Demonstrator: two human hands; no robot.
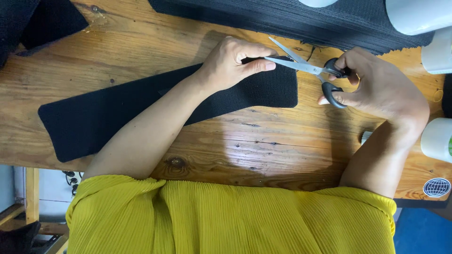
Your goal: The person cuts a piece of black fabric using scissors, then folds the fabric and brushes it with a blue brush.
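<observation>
A long black fabric strip (pixel 99 117) lies flat across the wooden table (pixel 263 150). My left hand (pixel 233 62) pinches the strip's upper right corner between thumb and fingers. My right hand (pixel 376 87) grips black-handled scissors (pixel 310 69), fingers through the loops. The steel blades are spread apart and point left, with the tips at the fabric corner just beside my left thumb.
A stack of black fabric (pixel 292 21) lies along the table's far edge, more dark cloth (pixel 33 21) at the far left. White rolls (pixel 435 138) stand at the right edge, another white roll (pixel 416 14) at the top right. A round sticker (pixel 436 187) marks the near right corner.
</observation>
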